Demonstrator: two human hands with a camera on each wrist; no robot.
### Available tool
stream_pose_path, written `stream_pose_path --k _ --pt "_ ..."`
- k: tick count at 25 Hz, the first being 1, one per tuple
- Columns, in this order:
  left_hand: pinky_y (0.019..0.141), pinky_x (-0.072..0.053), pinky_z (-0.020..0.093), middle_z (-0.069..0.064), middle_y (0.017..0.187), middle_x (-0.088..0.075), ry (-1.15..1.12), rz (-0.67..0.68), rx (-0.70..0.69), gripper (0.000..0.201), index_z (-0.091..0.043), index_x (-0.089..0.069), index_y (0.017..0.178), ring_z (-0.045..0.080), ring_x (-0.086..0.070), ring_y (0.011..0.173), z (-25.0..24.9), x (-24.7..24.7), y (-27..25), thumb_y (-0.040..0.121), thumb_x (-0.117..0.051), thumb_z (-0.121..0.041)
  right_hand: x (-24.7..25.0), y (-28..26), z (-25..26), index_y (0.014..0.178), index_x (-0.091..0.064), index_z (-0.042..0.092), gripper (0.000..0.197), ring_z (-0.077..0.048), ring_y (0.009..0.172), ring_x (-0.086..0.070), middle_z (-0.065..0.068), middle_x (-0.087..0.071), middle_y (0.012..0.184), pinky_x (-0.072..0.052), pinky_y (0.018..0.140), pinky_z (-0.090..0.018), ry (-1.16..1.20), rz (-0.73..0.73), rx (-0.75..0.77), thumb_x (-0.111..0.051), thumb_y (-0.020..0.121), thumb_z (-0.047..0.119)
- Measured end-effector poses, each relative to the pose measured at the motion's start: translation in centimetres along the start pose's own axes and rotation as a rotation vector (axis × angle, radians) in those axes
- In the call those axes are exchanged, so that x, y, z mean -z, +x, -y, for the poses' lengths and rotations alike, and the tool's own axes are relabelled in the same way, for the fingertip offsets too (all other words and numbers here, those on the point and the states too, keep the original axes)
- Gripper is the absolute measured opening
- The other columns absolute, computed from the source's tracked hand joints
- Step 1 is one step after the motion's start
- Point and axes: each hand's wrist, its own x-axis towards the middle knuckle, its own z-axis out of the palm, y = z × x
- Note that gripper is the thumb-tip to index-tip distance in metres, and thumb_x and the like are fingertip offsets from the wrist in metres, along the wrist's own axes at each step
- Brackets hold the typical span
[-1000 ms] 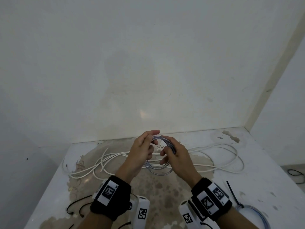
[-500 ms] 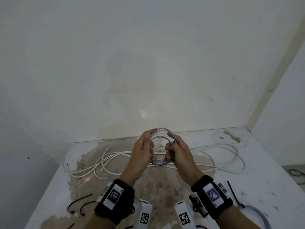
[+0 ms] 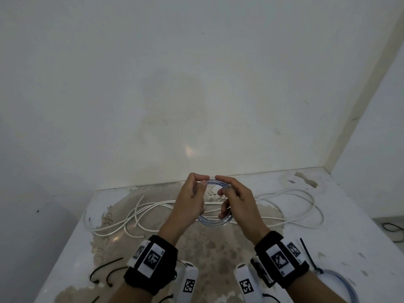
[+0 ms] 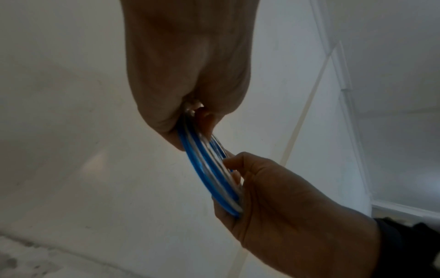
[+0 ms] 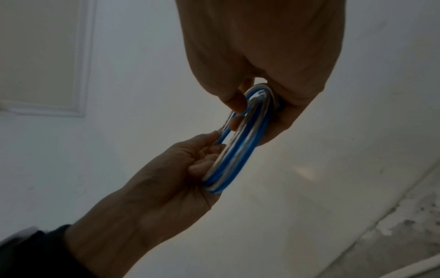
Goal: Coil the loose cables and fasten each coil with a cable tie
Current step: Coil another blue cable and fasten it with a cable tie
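Gripping opposite sides of the blue coil (image 3: 215,223) above the bench (image 3: 341,226), the left hand (image 3: 189,201) and right hand (image 3: 238,199) keep its loops stacked for tying.

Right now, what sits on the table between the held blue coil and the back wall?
In the head view, only loose white cable and bare stained table lie behind the blue coil, which the left hand and right hand hold.

The head camera looks forward and down over the surface (image 3: 349,226) toward the far wall. Both wrist cameras sit close, looking along the hands, sharing the blue coil (image 4: 209,175) between them.
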Motion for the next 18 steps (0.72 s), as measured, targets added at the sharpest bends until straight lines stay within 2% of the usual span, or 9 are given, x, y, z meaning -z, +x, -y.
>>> stream_pose_path --k 3,5,7,9,10,12,14,16,18 --pt "0.042 -0.022 0.022 -0.005 0.060 -0.037 -0.167 -0.025 0.105 0.015 -0.012 -0.057 0.107 0.009 -0.025 0.045 -0.2 0.2 0.3 0.103 -0.042 -0.013 0.3 -0.1 0.0 0.124 -0.066 0.030 0.037 -0.022 0.052 -0.056 -0.003 -0.066 0.085 -0.052 0.055 -0.036 -0.086 0.047 0.056 -0.044 0.104 0.008" --pt "0.041 -0.024 0.022 0.001 0.069 -0.048 -0.219 -0.010 0.168 0.017 -0.011 -0.058 0.105 0.011 -0.033 0.044 -0.6 0.6 0.4 0.100 -0.042 -0.009 0.4 -0.1 -0.1 0.123 -0.066 0.030 0.035 -0.018 0.051 -0.051 -0.002 -0.061 0.078 -0.049 0.054 -0.035 -0.087 0.081 0.057 -0.044 0.105 0.009" --pt "0.043 -0.035 0.024 0.006 0.078 -0.063 -0.103 0.018 0.187 0.019 -0.011 -0.057 0.104 0.015 -0.047 0.045 -1.0 1.0 0.4 0.098 -0.039 -0.007 0.4 0.0 -0.2 0.118 -0.069 0.029 0.036 -0.014 0.047 -0.041 0.000 -0.051 0.071 -0.045 0.050 -0.033 -0.050 0.093 0.018 -0.042 0.105 0.008" --pt "0.046 -0.041 0.026 0.006 0.084 -0.070 0.042 0.082 0.146 0.023 -0.015 -0.057 0.106 0.016 -0.050 0.047 -1.2 1.3 0.3 0.098 -0.036 -0.010 0.3 0.0 -0.1 0.114 -0.071 0.028 0.037 -0.011 0.045 -0.034 0.004 -0.043 0.061 -0.037 0.047 -0.029 -0.050 0.107 -0.016 -0.041 0.104 0.007" --pt "0.046 -0.042 0.026 0.004 0.081 -0.069 0.095 0.124 0.112 0.024 -0.020 -0.058 0.109 0.016 -0.047 0.046 -1.2 1.4 0.1 0.100 -0.036 -0.013 0.2 -0.1 -0.1 0.114 -0.070 0.027 0.037 -0.011 0.045 -0.031 0.007 -0.039 0.056 -0.034 0.047 -0.028 -0.062 0.122 -0.022 -0.041 0.104 0.007" --pt "0.045 -0.037 0.026 0.007 0.072 -0.053 0.111 0.166 0.042 0.023 -0.027 -0.060 0.114 0.013 -0.037 0.044 -1.0 1.3 -0.3 0.104 -0.040 -0.022 -0.1 -0.3 0.1 0.115 -0.069 0.024 0.034 -0.012 0.044 -0.028 0.012 -0.037 0.050 -0.031 0.046 -0.027 -0.084 0.140 -0.019 -0.041 0.104 0.007" --pt "0.044 -0.027 0.025 0.009 0.070 -0.037 0.011 0.122 0.020 0.026 -0.025 -0.060 0.121 0.012 -0.027 0.046 -0.5 1.1 -0.7 0.105 -0.040 -0.022 -0.4 -0.3 0.2 0.116 -0.063 0.022 0.028 -0.012 0.047 -0.029 0.011 -0.038 0.053 -0.030 0.047 -0.028 -0.057 0.122 -0.041 -0.044 0.103 0.007" --pt "0.044 -0.026 0.026 0.006 0.070 -0.037 -0.043 0.070 0.027 0.030 -0.025 -0.057 0.128 0.012 -0.026 0.047 -0.1 0.9 -1.1 0.105 -0.039 -0.021 -0.4 -0.1 0.4 0.116 -0.052 0.021 0.023 -0.012 0.050 -0.030 0.008 -0.039 0.056 -0.028 0.049 -0.029 -0.044 0.098 -0.066 -0.046 0.100 0.006" --pt "0.048 -0.040 0.030 0.005 0.072 -0.048 0.019 0.074 0.051 0.031 -0.023 -0.056 0.130 0.014 -0.039 0.048 0.0 1.2 -1.4 0.105 -0.037 -0.020 -0.1 -0.1 0.8 0.114 -0.045 0.023 0.022 -0.012 0.053 -0.032 0.004 -0.039 0.060 -0.030 0.053 -0.027 -0.164 0.143 -0.022 -0.046 0.098 0.007"
